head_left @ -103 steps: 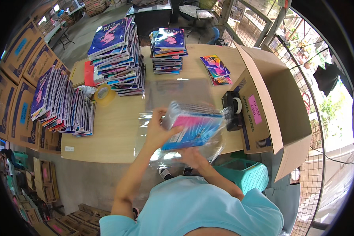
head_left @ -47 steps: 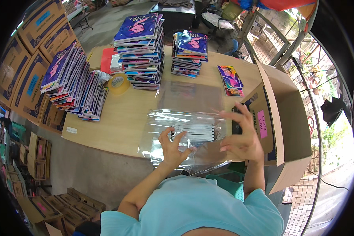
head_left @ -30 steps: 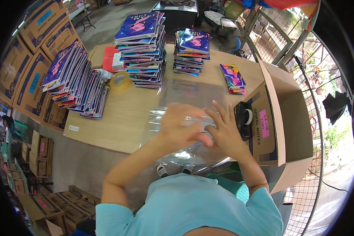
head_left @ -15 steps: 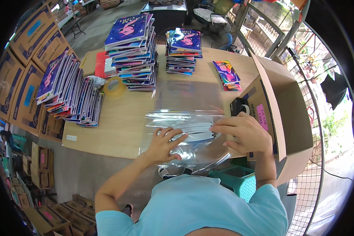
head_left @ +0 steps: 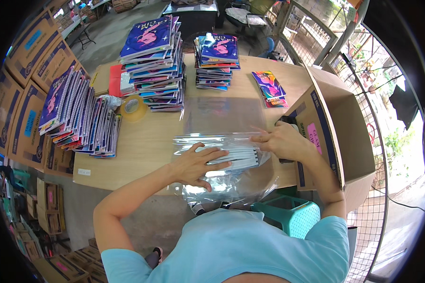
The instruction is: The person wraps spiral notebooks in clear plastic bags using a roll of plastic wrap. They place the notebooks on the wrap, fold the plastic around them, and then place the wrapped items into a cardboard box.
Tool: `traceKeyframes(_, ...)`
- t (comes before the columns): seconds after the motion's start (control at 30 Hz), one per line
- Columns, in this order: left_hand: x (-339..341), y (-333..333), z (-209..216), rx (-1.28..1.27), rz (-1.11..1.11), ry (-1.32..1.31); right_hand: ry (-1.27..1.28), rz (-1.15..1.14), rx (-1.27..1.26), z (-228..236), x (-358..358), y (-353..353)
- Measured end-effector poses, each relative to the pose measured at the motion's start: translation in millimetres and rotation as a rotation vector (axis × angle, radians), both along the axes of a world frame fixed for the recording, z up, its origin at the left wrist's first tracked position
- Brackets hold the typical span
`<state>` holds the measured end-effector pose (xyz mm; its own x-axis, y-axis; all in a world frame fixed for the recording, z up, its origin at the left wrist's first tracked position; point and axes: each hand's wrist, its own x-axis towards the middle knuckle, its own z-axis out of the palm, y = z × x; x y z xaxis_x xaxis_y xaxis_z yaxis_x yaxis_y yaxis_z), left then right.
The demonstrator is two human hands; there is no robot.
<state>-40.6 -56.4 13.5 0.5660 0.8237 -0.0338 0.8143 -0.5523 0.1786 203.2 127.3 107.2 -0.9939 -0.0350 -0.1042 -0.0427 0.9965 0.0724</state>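
Note:
A clear plastic bag [head_left: 224, 115] lies on the table in front of me, wrapped loosely around a short stack of spiral notebooks [head_left: 243, 159] with white page edges and black coils. My left hand [head_left: 198, 165] rests on the bag over the notebooks' left part, its fingers spread. At the upper right of the bundle, my right hand [head_left: 281, 143] is curled, with its fingertips together at the folded edge of the plastic. A black tape dispenser [head_left: 288, 121] is just beyond that hand and partly hidden by it.
Tall notebook stacks [head_left: 153, 66] and a shorter one [head_left: 217, 61] stand at the back; leaning notebooks [head_left: 78, 113] fill the left. A tape roll [head_left: 133, 108] lies near them. Two thin notebooks [head_left: 269, 88] lie far right, near an open carton [head_left: 349, 127]. A green stool [head_left: 293, 214] stands below.
My right hand has moved up from the notebooks' coil edge to the folded edge of the plastic. My left hand stays spread on the bundle. The view has shifted slightly.

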Motion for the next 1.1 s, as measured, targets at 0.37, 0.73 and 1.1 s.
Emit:
traceKeyframes(0.37, -3, 15, -2, -0.016, -0.047, -0.046, 0.213, 0.136, -0.446, -34, -44, -9)
traceKeyframes(0.73, -2, 20, -14, -0.064, -0.065, -0.144, 0.29, 0.208, -0.49, -73, -70, -13)
traceKeyframes(1.1, -5, 24, -11, -0.131, -0.089, -0.172, 0.351, 0.166, -0.567, -103, -65, -1)
